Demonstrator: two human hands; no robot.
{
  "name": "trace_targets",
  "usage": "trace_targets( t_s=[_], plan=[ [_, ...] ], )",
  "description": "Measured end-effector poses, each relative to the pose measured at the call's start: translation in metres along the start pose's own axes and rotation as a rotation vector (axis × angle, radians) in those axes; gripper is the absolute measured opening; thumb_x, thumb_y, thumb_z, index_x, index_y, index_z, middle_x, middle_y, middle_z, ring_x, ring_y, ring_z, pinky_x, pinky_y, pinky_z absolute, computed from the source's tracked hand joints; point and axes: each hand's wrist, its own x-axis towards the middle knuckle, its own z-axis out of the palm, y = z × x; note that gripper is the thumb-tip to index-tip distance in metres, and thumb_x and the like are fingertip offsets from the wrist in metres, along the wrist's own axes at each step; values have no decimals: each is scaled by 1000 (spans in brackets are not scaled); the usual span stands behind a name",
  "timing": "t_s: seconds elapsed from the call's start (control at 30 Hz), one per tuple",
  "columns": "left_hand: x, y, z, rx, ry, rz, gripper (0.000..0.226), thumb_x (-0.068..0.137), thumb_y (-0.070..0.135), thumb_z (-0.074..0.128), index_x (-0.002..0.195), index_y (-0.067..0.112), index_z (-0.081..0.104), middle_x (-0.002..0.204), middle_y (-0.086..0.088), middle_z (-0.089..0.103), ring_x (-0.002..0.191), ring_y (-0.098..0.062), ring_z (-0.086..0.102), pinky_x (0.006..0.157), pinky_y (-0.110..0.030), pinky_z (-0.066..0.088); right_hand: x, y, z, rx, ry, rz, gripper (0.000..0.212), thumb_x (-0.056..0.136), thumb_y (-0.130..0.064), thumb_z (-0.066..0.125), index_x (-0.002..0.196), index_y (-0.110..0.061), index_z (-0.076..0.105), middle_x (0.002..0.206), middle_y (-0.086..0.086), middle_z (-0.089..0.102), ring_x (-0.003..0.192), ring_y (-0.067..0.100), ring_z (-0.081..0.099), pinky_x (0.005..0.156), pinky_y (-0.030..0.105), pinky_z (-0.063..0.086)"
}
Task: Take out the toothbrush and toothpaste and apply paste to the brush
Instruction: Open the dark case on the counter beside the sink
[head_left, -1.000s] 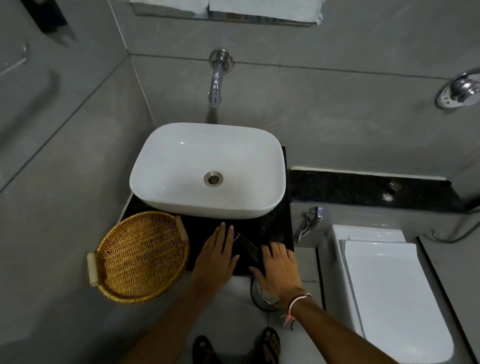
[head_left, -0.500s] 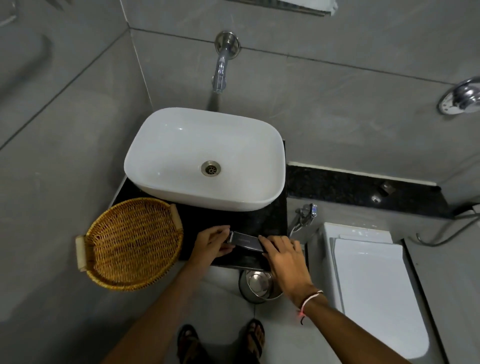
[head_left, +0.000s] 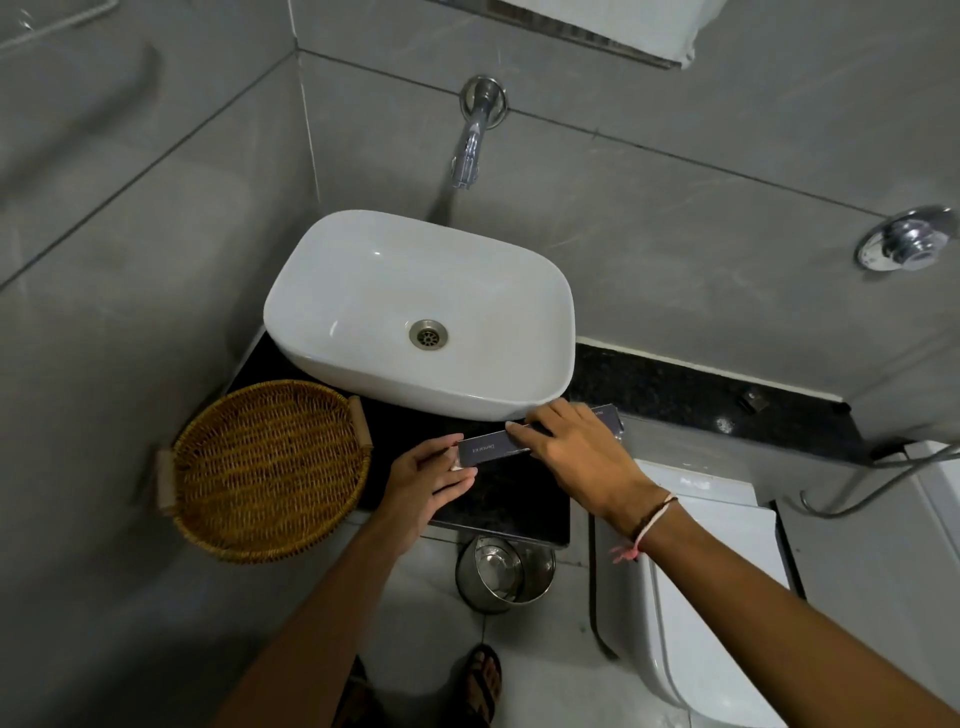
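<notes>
While both palms were lying flat a second ago, the left hand (head_left: 423, 480) and right hand (head_left: 576, 449) are now pinching the dental kit box (head_left: 493, 447) at 6 o'clock of the sink (head_left: 363, 270) (unopened, brush and paste apparently inside).

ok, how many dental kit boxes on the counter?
2. One dark box held between the left hand and right hand; a second box pokes out behind the right hand, mostly hidden.
</notes>
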Motion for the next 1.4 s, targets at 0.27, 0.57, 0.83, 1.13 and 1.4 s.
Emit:
trace_targets(
  t_s=[0.27,0.57,0.83,1.13,1.4],
  plan=[
    [6,6,3,-221,-10,-197,33,100,34,54,118,11,69,121,-21,69,106,-32,71,77,-36,63,8,-10,-42,-71,-26,-39,41,84,-16,72,122,-19,59,111,6,65,103,28,57,87,41,52],
    [5,-2,20,-250,58,-244,29,100,35,54,91,9,64,67,-6,69,50,-13,52,48,-24,47,11,-28,-70,-97,-101,-35,35,84,-24,71,118,-23,63,112,1,70,105,25,59,88,43,52],
    [7,-3,10,-226,22,-198,24,99,27,57,96,6,68,77,-9,79,58,-14,67,53,-25,58,8,-22,-93,-82,-131,24,32,87,-26,65,119,-28,61,112,-3,69,108,23,58,90,41,50],
    [8,-2,11,-282,-67,-317,41,93,44,62,96,7,77,93,-17,80,80,-26,77,67,-36,62,19,-50,-108,-185,-155,-47,19,87,-26,67,106,-23,68,101,2,72,102,27,61,84,43,52],
    [1,3,-1,-274,-40,-340,38,91,43,65,93,8,80,93,-14,81,79,-25,78,68,-35,63,21,-58,-128,-205,-181,-4,20,84,-21,69,104,-20,67,99,6,72,99,29,63,82,44,54]
  ],
)
